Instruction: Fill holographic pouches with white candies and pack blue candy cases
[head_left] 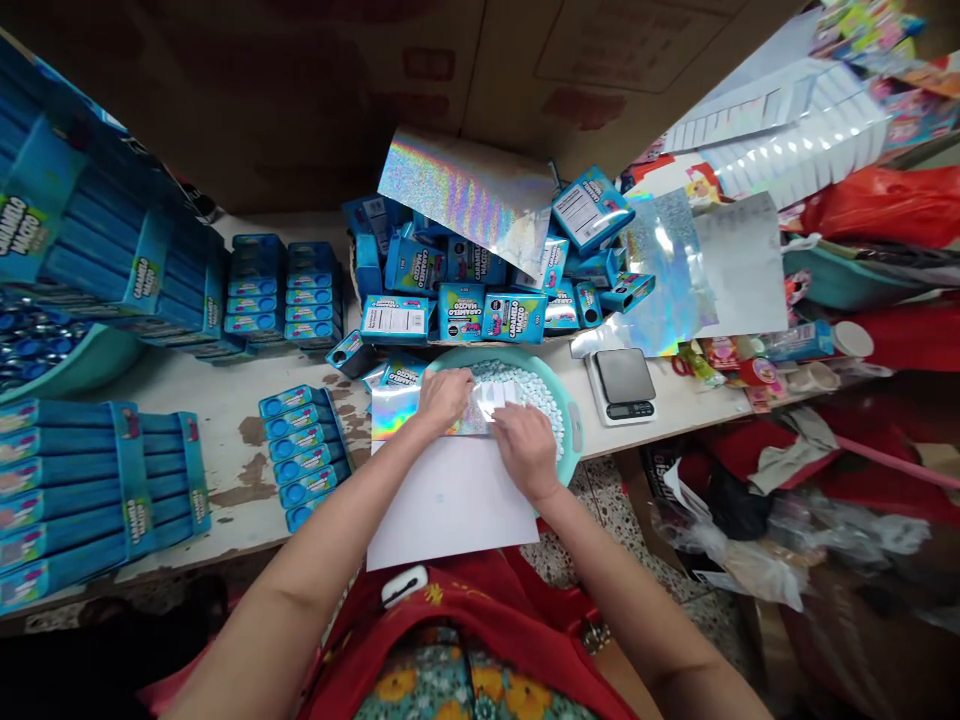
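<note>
My left hand (pixel 444 396) and my right hand (pixel 526 452) meet over a shiny holographic sheet (pixel 420 412) that lies across the near side of a teal basin (pixel 574 428) filled with small white candies (pixel 536 392). Both hands press and fold a small white and silver piece (pixel 496 400) of that sheet between the fingers. Under my wrists a plain white sheet (pixel 448 505) hangs over the table's front edge. Behind the basin rises a heap of blue candy boxes (pixel 480 290).
A small digital scale (pixel 624 385) sits right of the basin. Stacked blue boxes (pixel 285 290) and flat blue packs (pixel 306 452) fill the table's left side. Holographic sheets (pixel 469 195) lean at the back. Red bags, plastic wrap and clutter crowd the floor at right.
</note>
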